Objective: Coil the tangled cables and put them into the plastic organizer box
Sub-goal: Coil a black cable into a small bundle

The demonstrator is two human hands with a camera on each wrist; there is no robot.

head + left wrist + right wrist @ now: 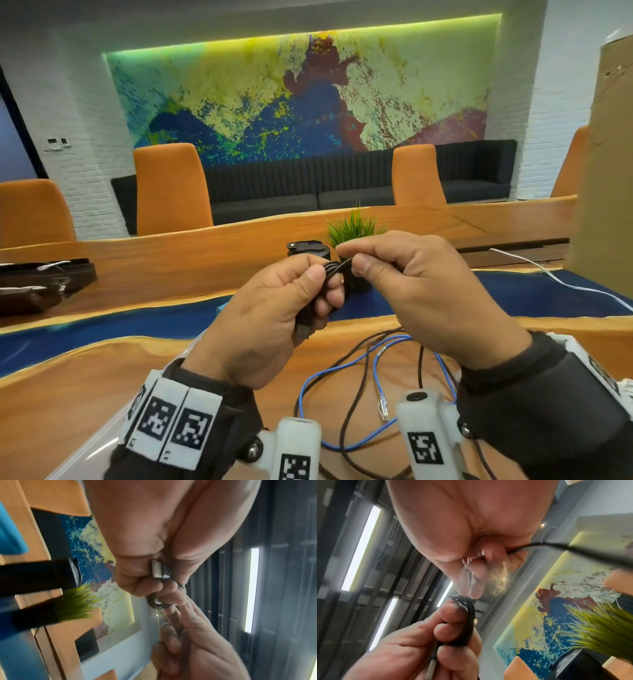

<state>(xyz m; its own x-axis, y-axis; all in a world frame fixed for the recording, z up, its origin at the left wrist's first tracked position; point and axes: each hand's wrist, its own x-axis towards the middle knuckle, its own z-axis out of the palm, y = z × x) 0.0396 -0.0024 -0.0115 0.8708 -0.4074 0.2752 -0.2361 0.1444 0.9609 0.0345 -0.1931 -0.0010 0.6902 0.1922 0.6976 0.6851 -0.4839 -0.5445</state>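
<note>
My left hand is raised over the table and grips a small coil of black cable looped round its fingers. The coil is several turns thick in the right wrist view. A metal plug sits against the left palm. My right hand pinches the free strand right beside the coil. That strand runs down to the table. There a blue network cable and a dark brown cable lie tangled between my wrists. A clear plastic edge shows at lower left, perhaps the organizer box.
Behind my hands stand a small green plant and a black round object. A tall cardboard box rises at the right, with a white cable beside it. Dark items lie at the far left.
</note>
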